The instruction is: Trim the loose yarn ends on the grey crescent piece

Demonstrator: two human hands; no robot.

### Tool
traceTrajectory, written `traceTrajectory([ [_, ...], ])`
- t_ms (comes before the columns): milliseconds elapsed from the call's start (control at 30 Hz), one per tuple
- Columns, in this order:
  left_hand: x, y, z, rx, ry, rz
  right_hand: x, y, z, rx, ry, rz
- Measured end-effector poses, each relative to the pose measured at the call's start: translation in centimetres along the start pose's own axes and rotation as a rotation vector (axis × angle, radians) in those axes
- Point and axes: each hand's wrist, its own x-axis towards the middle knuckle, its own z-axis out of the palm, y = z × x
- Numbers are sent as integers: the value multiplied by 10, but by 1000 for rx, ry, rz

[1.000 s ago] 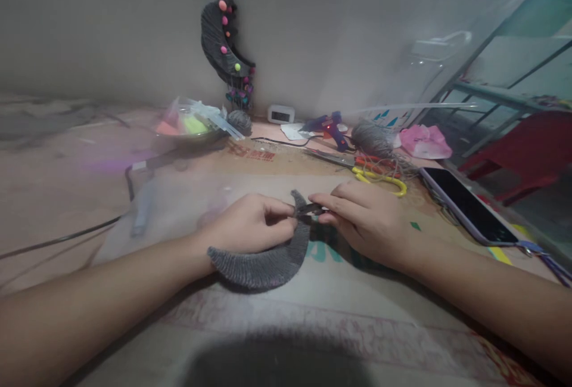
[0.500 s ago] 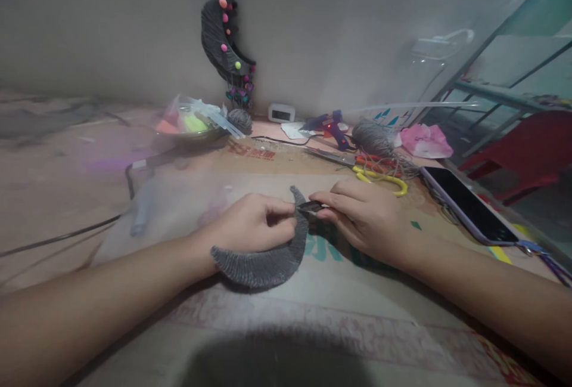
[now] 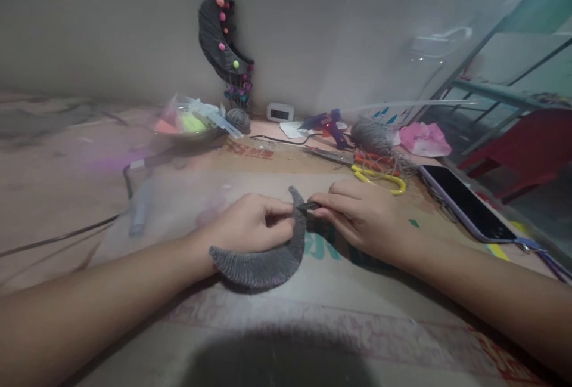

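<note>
A grey yarn-wrapped crescent (image 3: 263,265) lies on the cardboard sheet (image 3: 339,297) in front of me. My left hand (image 3: 250,223) rests on its inner curve, fingers curled, pinching the crescent near its upper tip. My right hand (image 3: 361,214) comes in from the right, thumb and forefinger pinched on a small dark piece (image 3: 309,206) that touches the crescent's upper arm. What that piece is I cannot make out.
Yellow-handled scissors (image 3: 379,177) and a ball of grey yarn (image 3: 370,135) lie behind my right hand, with a purple glue gun (image 3: 328,123) and a pink bag (image 3: 424,139). A phone (image 3: 465,203) lies at the right. A finished decorated crescent (image 3: 221,41) hangs on the wall above a clear bowl (image 3: 187,124).
Both hands and the crescent have shifted very slightly; the right hand's pinch has edged a little left toward the crescent. Otherwise nothing has moved.
</note>
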Motion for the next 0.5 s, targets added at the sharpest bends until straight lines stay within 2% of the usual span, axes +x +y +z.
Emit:
traceTrajectory([
  [233,1,2,-1,-35,-6,-51,-1,-2,-1,72,22,-16],
  [500,0,-1,0,-22,-1,-39,0,-3,-3,11,74,-60],
])
